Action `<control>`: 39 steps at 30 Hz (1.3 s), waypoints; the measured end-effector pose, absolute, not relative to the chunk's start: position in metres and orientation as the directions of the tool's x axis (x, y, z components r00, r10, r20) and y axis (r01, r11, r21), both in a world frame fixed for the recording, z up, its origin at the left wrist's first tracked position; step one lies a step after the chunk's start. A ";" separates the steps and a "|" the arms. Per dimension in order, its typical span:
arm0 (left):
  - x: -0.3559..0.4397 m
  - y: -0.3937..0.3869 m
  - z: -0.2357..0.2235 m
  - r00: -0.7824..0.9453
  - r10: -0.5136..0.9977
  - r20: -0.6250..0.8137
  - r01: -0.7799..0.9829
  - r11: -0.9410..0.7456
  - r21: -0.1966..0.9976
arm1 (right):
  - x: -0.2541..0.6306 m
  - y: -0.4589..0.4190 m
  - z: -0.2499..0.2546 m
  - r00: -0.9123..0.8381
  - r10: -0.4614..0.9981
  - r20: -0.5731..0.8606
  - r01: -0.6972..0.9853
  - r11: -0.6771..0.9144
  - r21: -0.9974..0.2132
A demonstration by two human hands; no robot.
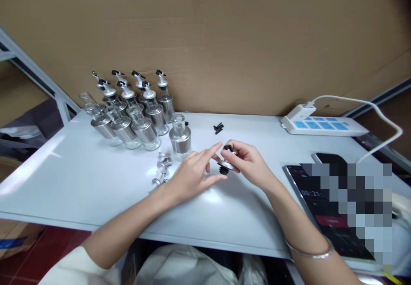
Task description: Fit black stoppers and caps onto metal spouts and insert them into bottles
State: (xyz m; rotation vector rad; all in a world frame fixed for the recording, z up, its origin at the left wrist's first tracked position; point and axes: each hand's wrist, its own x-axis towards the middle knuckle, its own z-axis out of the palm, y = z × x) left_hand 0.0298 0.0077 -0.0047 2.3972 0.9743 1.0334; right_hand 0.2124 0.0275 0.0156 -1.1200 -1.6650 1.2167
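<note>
My right hand (252, 161) grips a silver pourer spout (227, 165) with a black flip cap on top and a black ribbed stopper below. Beside it, my left hand (195, 170) has its fingers stretched out. Its thumb tip reaches the ribbed stopper; whether it presses on it I cannot tell. An uncapped glass bottle (180, 139) with a steel sleeve stands just beyond my left hand. Several loose silver spout parts (163, 163) lie to the left of that hand, partly hidden by the forearm. Small black caps (218, 128) rest on the table behind my hands.
Several more bottles (156, 114) stand grouped at the back left, some fitted with pourers, others uncapped. A power strip (324, 126) with a white charger and cable lies at the back right. A tablet (308, 203) and a phone (329, 160) lie near my right forearm on the white table (80, 173).
</note>
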 end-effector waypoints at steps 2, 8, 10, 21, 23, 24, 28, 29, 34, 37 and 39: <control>0.029 0.008 -0.004 0.491 0.721 0.489 0.418 -0.687 0.595 | 0.213 0.028 0.015 -0.291 0.952 0.091 0.196 0.152 -0.969; 0.024 0.008 0.004 0.548 0.695 0.465 0.420 -0.710 0.566 | 0.214 0.028 0.020 -0.204 0.970 0.133 0.141 0.163 -0.976; 0.024 0.008 0.006 0.544 0.673 0.502 0.412 -0.735 0.539 | 0.214 0.028 0.023 -0.166 0.974 0.151 0.120 0.172 -0.978; 0.005 0.035 0.005 -0.127 0.665 0.736 0.460 -0.618 0.638 | 0.212 0.028 0.023 -0.138 0.978 0.158 0.167 0.181 -0.969; 0.003 0.040 0.003 -0.076 0.766 0.639 0.373 -0.572 0.730 | 0.212 0.028 0.023 -0.140 0.978 0.155 0.173 0.178 -0.969; 0.002 0.041 0.002 -0.056 0.793 0.607 0.336 -0.558 0.759 | 0.212 0.028 0.023 -0.140 0.978 0.153 0.175 0.177 -0.969; 0.005 0.037 0.003 -0.066 0.840 0.539 0.218 -0.515 0.829 | 0.211 0.028 0.024 -0.139 0.978 0.156 0.173 0.179 -0.969; 0.007 0.034 0.004 -0.045 0.848 0.528 0.183 -0.513 0.839 | 0.211 0.028 0.025 -0.139 0.978 0.158 0.172 0.181 -0.968; 0.015 0.017 0.013 0.224 0.854 0.471 -0.024 -0.478 0.878 | 0.211 0.028 0.026 -0.123 0.979 0.161 0.156 0.179 -0.971; 0.018 0.006 0.019 0.385 0.836 0.391 -0.064 -0.398 0.915 | 0.211 0.028 0.026 -0.127 0.979 0.156 0.140 0.174 -0.975; 0.020 0.000 0.022 0.464 0.819 0.337 -0.086 -0.337 0.938 | 0.211 0.028 0.025 -0.124 0.978 0.165 0.139 0.182 -0.973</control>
